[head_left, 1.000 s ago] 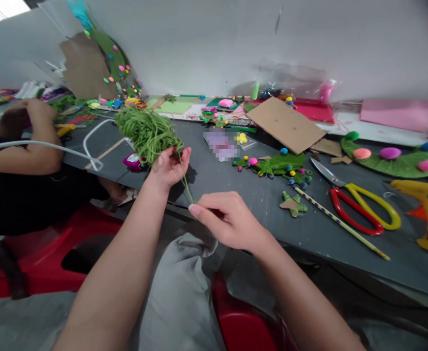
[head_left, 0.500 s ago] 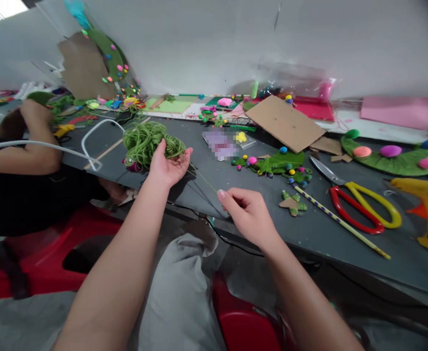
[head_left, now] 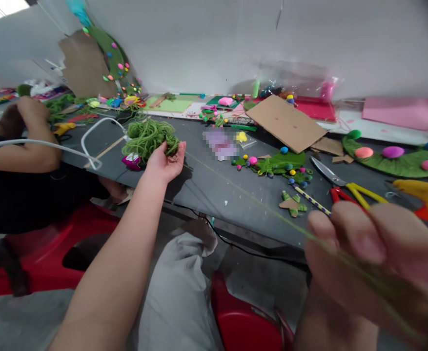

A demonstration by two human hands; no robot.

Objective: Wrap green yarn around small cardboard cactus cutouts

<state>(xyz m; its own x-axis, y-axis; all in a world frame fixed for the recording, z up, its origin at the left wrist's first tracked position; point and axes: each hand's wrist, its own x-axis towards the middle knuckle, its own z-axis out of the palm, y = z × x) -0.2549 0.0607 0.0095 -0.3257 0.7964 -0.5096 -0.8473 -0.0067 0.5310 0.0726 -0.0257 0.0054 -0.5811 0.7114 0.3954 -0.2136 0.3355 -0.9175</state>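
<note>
My left hand holds a loose bundle of green yarn at its right side, over the grey table. The fingers curl against the yarn. A single green strand runs taut from the bundle across to the lower right. My right hand, large and blurred close to the camera, is closed round that strand. Just beyond it lie a green yarn-wrapped cardboard star and red-and-yellow-handled scissors, their handles partly hidden by the hand.
A yellow glue gun with a red light is at the far right. Cardboard and a green leaf shape with pompoms lie further back. A white bent tube crosses the left, near another person's arm.
My right hand has moved far right and towards the camera, drawing out a much longer strand. My left hand has shifted slightly left with the bundle, uncovering more of a magenta item.
</note>
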